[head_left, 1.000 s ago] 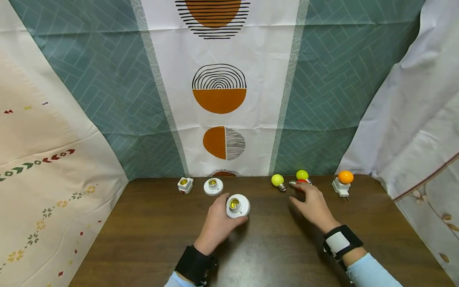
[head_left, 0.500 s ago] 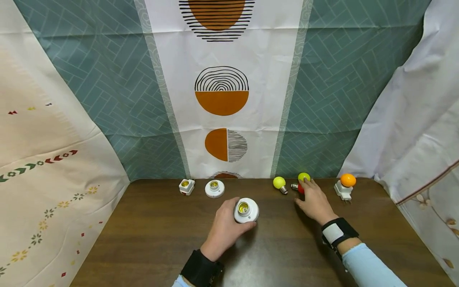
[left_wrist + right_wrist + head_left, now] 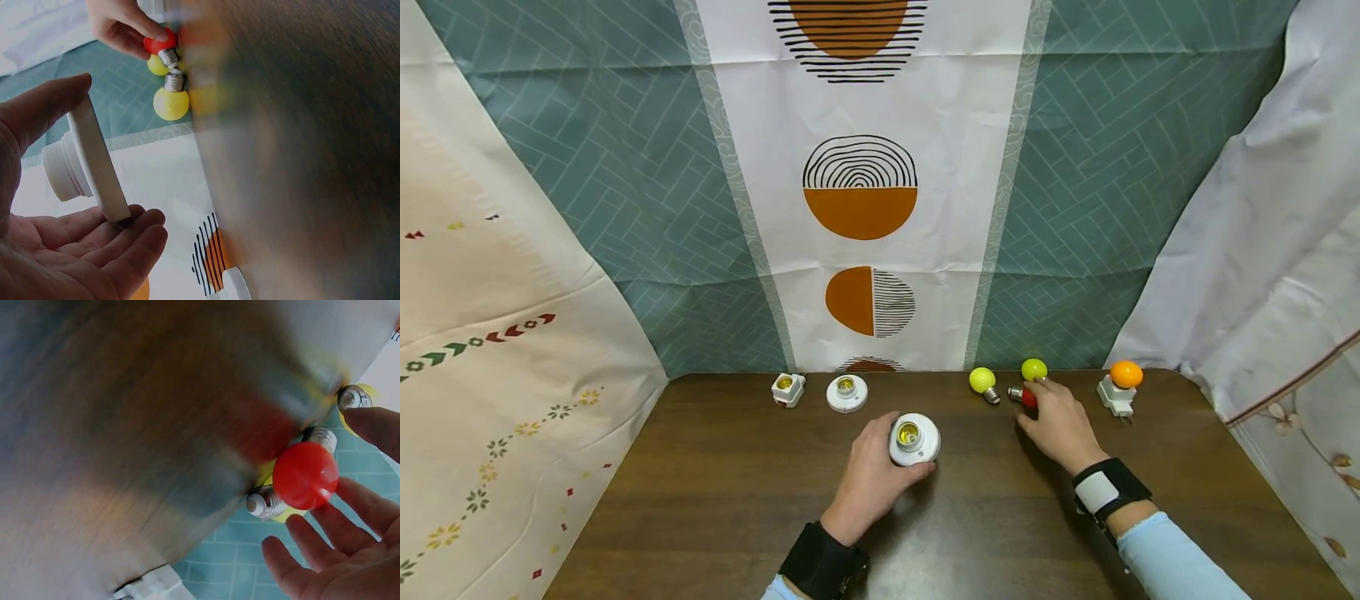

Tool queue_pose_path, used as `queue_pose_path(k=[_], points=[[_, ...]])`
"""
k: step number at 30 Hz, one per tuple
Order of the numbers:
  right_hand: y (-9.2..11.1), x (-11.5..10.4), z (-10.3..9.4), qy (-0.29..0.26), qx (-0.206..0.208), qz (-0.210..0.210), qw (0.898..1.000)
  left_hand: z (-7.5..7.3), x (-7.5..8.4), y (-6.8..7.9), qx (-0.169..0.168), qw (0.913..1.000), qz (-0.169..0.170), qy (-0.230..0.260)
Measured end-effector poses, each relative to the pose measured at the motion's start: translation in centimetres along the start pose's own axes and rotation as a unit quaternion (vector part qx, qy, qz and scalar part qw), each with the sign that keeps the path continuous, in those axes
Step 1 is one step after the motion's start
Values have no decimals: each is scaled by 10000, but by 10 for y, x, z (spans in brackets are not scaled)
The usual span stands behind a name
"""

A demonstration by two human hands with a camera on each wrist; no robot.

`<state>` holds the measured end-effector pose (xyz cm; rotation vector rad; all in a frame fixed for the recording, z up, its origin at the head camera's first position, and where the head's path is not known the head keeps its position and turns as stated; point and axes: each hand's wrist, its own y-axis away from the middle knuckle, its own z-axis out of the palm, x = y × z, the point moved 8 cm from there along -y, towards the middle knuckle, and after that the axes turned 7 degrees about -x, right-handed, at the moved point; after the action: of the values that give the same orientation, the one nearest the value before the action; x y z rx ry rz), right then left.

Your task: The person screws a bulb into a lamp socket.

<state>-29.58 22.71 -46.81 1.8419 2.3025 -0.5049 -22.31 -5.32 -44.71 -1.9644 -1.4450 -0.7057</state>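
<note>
Left hand (image 3: pixel 876 479) holds a round white lamp holder (image 3: pixel 927 438) while the right hand (image 3: pixel 1060 425) touches a red bulb (image 3: pixel 305 475)

The left hand grasps the lamp holder by its rim, thumb on one side and fingers on the other. The holder is clear of the table (image 3: pixel 760 483), its socket mouth facing up and showing a yellowish metal lining.

The right hand is unclenched. In its wrist view, fingertips touch the red bulb, while the thumb stands apart from it. The bulb lies on its side near the far table edge, its metal screw base pointing left in the head view. Just behind it is a yellow-green bulb (image 3: pixel 1033 368), partly hidden; a yellow bulb (image 3: pixel 981 380) lies near, to the left.

Farther right, an orange bulb (image 3: pixel 1126 373) sits upright in a white plug-in socket (image 3: pixel 1115 395) with metal prongs. Beyond the left hand, near the far edge, stand a second round lamp holder (image 3: pixel 846 402) and a small angular white socket (image 3: pixel 787 390), side by side but apart. A patterned cloth (image 3: pixel 925 208) hangs behind the table. Each wrist wears a black band (image 3: pixel 823 561) below the hand, above a light blue sleeve (image 3: pixel 1176 557).
</note>
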Motion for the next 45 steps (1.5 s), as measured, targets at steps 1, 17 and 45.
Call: queue_pose_path(k=[1, 17, 45], points=[[1, 0, 0, 0, 27, 28, 10000, 0, 0, 0, -8, 10000, -13, 9], [9, 4, -13, -151, -53, 367, 9992, 0, 4, 1, 13, 9998, -30, 205], [30, -89, -78, -2009, 631, -637, 9755, -2, 18, -1, 111, 9990, 397, 151]])
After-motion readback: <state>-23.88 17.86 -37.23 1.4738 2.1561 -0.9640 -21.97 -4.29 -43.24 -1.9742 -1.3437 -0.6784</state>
